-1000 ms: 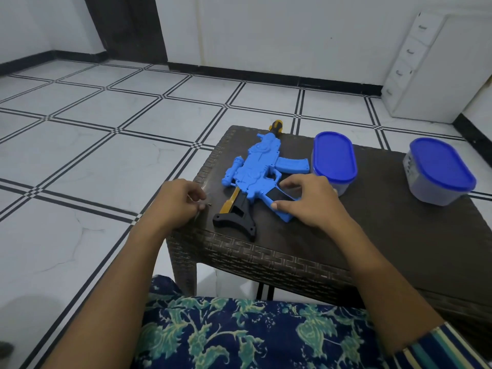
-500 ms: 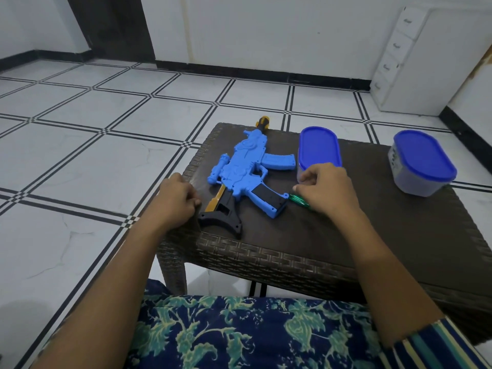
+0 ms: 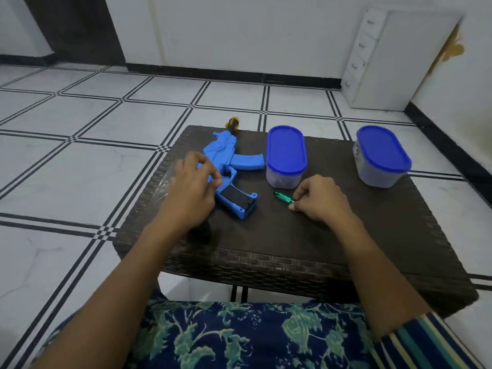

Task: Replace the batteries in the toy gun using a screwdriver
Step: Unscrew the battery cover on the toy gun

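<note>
A blue toy gun (image 3: 234, 166) with a black panel on its grip and a yellow muzzle tip lies on the left part of a dark woven table (image 3: 292, 241). My left hand (image 3: 194, 187) hovers over the gun's middle and stock, fingers pinched together; whether it holds anything small I cannot tell. A green-handled screwdriver (image 3: 283, 197) lies on the table to the right of the gun's grip. My right hand (image 3: 319, 201) pinches the screwdriver's near end with thumb and forefinger.
Two clear tubs with blue lids stand on the table, one (image 3: 286, 155) just behind the screwdriver, the other (image 3: 380, 155) at the far right. A white drawer unit (image 3: 394, 62) stands by the wall. My lap in patterned cloth lies below the table's near edge.
My left hand moved from the table's left edge onto the gun. My right hand left the gun's grip, slid right and took hold of the screwdriver.
</note>
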Tool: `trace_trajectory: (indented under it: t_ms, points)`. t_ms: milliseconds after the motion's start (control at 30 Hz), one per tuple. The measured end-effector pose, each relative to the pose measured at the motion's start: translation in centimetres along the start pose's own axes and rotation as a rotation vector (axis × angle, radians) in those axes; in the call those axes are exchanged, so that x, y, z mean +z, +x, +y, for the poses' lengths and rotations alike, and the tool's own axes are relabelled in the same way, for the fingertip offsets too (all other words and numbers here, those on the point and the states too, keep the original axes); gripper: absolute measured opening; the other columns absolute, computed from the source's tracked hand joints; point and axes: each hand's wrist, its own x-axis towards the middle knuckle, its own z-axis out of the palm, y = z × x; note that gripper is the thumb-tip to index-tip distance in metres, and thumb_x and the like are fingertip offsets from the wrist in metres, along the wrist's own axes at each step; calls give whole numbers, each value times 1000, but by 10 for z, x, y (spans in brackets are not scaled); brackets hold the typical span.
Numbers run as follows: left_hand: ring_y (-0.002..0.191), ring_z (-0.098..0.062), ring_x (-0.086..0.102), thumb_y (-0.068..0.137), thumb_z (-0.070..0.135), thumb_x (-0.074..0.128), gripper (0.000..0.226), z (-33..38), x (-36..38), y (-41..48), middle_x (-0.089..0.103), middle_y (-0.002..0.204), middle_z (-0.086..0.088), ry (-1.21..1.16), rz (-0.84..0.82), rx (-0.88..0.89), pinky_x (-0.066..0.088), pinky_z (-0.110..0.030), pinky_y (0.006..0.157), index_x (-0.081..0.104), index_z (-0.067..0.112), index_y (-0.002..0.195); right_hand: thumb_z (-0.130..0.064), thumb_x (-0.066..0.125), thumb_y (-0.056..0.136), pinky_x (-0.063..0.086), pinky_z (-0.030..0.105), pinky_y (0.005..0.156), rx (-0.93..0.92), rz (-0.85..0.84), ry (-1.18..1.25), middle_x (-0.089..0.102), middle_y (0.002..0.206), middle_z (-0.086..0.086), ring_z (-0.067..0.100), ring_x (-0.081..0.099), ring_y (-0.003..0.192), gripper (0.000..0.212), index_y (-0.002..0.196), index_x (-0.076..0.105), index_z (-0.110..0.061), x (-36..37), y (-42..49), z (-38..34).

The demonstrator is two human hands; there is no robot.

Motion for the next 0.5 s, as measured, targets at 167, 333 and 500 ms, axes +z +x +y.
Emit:
trace_trajectory:
  t_ms: [167,333,500]
  points:
    - [103,-23,36,91,20,55,2,53,29,-3,41,120,0,73,-124,179,29,-38,73,56,20,92,-31,77,80,45,48,97,45,43,-11,68,100,-3,18,57,93,17,95,71,-26,-13,-3,23]
    - [103,-18,29,93,21,50,6,78,56,0,33,120,3,140,-249,166,23,-38,77,49,26,90,-32,78,79,46,51,97,60,82,24,69,98,-4,16,60,94,18,95,70,-27,-16,-6,38]
    - [106,-21,31,91,19,50,9,86,72,5,33,116,1,196,-328,105,20,-39,74,57,23,95,-32,78,79,47,50,96,35,95,51,70,99,-5,16,62,97,20,96,70,-28,-14,-5,45]
